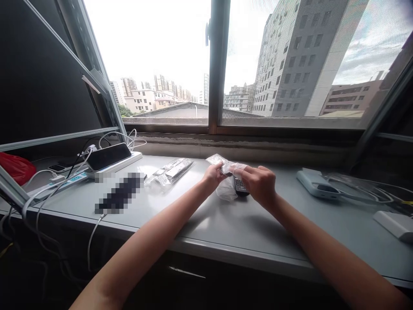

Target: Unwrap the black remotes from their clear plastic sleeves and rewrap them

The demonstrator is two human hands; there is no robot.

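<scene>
Between my two hands a clear plastic bag (226,191) is stretched, crinkled and partly loose. A black remote control (239,185) with rows of small buttons shows at the bag, just left of my right fingers; its upper part is hidden. My left hand (213,175) is closed, pinching the bag at its left side. My right hand (260,183) is closed too, its fingers gripping the bag's upper right part above the remote. To the left on the table lie further items in clear plastic wrapping (172,170).
The grey table (206,224) ends at a front edge below my arms. At left stand a phone (109,157), a white power strip (137,156), cables and a blurred dark item (121,193). At right lie a light blue power bank (318,184), cables and a white box (394,224).
</scene>
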